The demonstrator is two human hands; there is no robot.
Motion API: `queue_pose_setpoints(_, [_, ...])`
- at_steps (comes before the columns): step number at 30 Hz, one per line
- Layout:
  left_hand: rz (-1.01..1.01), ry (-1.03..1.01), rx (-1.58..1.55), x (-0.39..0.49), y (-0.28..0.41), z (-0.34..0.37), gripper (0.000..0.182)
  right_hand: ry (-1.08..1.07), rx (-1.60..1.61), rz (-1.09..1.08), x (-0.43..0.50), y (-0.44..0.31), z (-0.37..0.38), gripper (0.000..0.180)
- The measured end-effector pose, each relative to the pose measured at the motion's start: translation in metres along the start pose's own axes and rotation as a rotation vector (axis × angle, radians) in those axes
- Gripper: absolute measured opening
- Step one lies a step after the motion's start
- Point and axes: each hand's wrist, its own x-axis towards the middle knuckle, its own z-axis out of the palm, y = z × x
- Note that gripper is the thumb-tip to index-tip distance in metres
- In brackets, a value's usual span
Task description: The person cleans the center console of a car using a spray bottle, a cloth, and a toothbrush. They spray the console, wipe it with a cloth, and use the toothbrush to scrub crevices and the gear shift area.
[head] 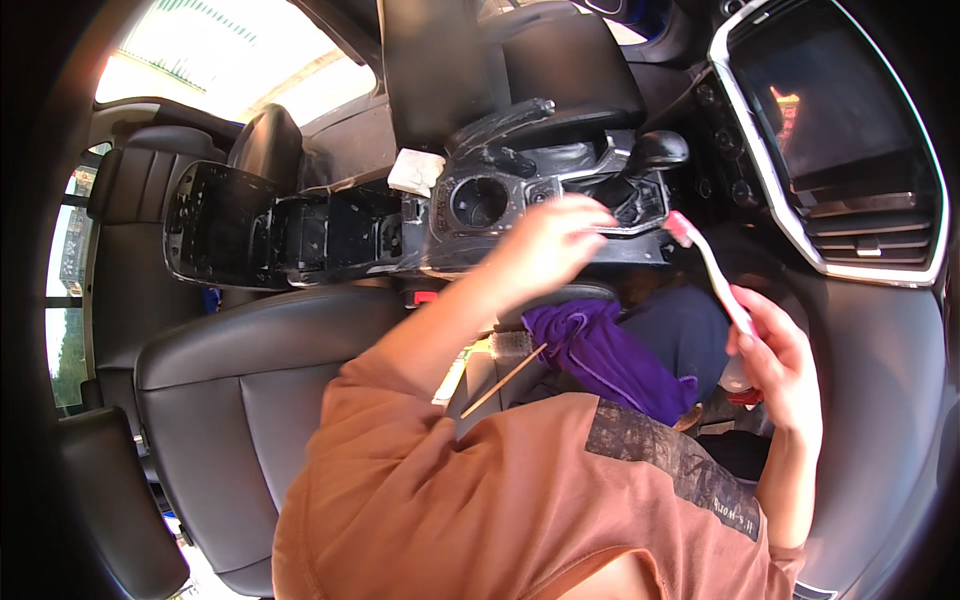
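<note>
My left hand [551,244] reaches over the centre console beside the gear lever [660,152], blurred, with its fingers loosely bent and nothing visible in them. My right hand [776,352] grips the handle end of a pink-and-white toothbrush [712,270]. The brush head points up and left, near the console's right end. Whitish marks lie on the black console, around its cup holder [478,202] and the storage box [300,232]. A crumpled white cloth or wipe [415,172] rests on the console left of the cup holder.
A purple cloth [622,360] lies across my leg. Beside it are a paintbrush [510,345] and a thin wooden stick [502,381] on the seat [300,360]. The handbrake lever [510,124] rises beyond the cup holder. A dashboard screen [832,112] stands to the right.
</note>
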Motion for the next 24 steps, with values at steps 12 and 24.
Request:
queue_pose_setpoints(12, [-0.188,0.560,0.601,-0.049,-0.046,-0.245,0.019,-0.477,-1.350,-0.475,0.260,-0.002,0.178,0.020])
queue_pose_setpoints(24, [-0.061,0.418,0.349,-0.071,-0.009,-0.256,0.024,-1.134,-1.543,0.088,0.324,-0.034,0.282,0.018])
